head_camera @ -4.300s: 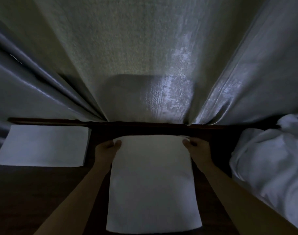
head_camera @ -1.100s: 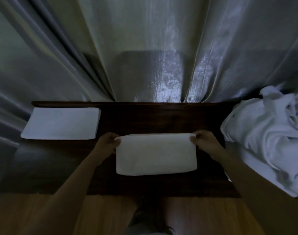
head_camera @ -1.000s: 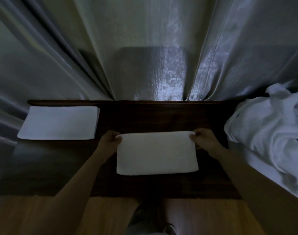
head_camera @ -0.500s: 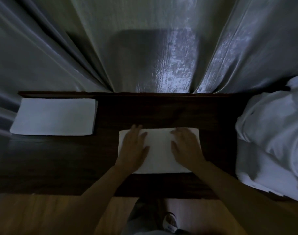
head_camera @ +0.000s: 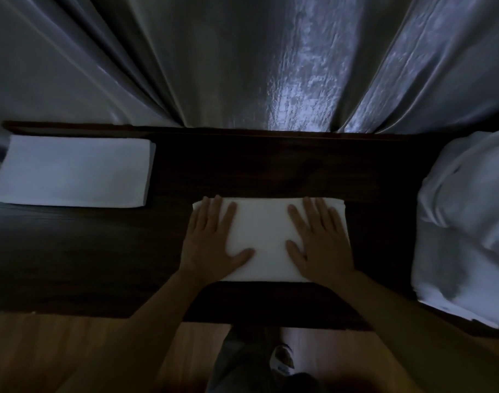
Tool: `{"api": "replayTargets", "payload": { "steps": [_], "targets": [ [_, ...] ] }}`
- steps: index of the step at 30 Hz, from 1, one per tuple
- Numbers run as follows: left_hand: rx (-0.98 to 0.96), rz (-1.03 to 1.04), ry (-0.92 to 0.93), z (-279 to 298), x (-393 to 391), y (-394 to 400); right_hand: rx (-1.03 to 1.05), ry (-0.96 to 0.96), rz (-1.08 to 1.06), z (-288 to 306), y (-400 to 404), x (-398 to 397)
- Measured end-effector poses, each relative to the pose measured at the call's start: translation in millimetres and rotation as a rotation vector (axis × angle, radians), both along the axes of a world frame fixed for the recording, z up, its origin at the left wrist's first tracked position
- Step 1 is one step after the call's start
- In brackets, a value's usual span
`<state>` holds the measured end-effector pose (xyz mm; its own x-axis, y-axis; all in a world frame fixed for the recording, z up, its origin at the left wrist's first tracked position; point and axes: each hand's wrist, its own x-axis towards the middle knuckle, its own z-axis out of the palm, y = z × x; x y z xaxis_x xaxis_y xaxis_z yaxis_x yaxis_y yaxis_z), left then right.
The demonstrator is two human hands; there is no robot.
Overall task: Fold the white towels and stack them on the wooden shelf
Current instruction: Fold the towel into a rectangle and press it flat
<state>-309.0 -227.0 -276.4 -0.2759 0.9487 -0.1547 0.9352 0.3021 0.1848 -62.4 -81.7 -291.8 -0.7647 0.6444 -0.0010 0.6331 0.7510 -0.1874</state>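
From my remote seat I can read no text, label, brand, number or sign anywhere in this dim view. The folded towel (head_camera: 268, 239), the stacked towel (head_camera: 72, 171), the curtain (head_camera: 242, 61) and the wooden shelf (head_camera: 271, 165) all show plain, unmarked surfaces.

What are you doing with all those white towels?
A person is folding towels on a dark wooden shelf. Both hands, the left hand and the right hand, lie flat with straight fingers on a folded towel, pressing it smooth. A stack of folded towels sits at the left end. A rumpled pile of unfolded towels waits on the right.
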Motion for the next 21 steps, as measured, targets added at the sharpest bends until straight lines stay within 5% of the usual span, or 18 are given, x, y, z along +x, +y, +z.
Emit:
{"api": "replayTargets", "payload": {
  "steps": [6,14,21],
  "targets": [
    [-0.137,0.011,0.044,19,1,6,-0.047,-0.106,-0.041,17,-5,-8],
    [-0.043,-0.100,0.010,8,61,31,-0.115,-0.079,0.002,19,-39,-72],
    [-0.001,0.001,0.007,-1,20,22,-0.046,-0.052,0.017,8,-1,-21]
  ]
}}
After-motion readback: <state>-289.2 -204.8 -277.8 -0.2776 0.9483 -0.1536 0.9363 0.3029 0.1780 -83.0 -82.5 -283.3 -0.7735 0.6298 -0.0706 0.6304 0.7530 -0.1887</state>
